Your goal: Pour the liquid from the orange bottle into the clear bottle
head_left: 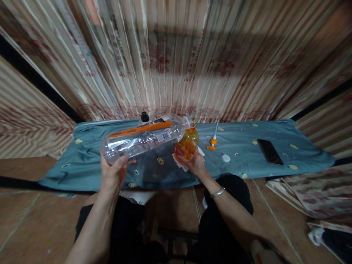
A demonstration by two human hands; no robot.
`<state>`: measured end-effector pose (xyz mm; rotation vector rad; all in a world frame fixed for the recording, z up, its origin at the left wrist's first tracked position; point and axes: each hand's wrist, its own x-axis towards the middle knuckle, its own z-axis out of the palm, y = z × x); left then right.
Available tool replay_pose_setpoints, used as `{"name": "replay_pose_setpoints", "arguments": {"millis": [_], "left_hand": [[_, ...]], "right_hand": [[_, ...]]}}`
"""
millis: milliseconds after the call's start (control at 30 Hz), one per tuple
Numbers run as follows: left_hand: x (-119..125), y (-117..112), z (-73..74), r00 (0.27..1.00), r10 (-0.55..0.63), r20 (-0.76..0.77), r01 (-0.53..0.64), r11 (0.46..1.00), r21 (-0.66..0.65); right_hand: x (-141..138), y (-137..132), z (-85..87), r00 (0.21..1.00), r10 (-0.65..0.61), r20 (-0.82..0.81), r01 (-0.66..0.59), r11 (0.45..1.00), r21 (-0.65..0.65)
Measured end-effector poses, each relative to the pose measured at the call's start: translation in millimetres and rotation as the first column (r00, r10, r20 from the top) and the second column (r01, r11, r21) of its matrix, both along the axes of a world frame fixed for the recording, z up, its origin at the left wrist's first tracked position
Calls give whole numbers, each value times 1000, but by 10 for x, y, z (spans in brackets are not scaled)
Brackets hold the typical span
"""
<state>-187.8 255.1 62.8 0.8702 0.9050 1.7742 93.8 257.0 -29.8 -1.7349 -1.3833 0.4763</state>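
Note:
My left hand [114,170] grips the base of a large clear plastic bottle [143,137] with an orange label band. The bottle is tilted, its mouth at the right, over the open neck of an orange pump bottle [187,142]. Whether liquid flows between them I cannot make out. My right hand [195,161] is wrapped round the lower part of the orange bottle, which stands on a white scalloped mat [180,165]. An orange pump head [212,143] with a clear tube lies on the cloth to the right, near a white round cap [226,158].
A blue-green cloth [236,137] with pineapple prints covers the low table. Behind the clear bottle stands a bottle with a black cap [144,117]. A dark phone [270,151] lies at the right. Striped curtains [176,73] hang behind, and dark poles [41,79] run along the sides.

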Motion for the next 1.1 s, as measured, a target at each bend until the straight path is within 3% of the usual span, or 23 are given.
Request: {"name": "replay_pose_setpoints", "arguments": {"millis": [500, 1100], "left_hand": [[9, -20, 18, 1000, 16, 5, -15, 999, -49], [10, -27, 17, 998, 1, -65, -2, 1000, -11]], "right_hand": [[-9, -4, 22, 1000, -8, 9, 8, 1000, -29], [-2, -2, 34, 1000, -5, 11, 5, 999, -41]]}}
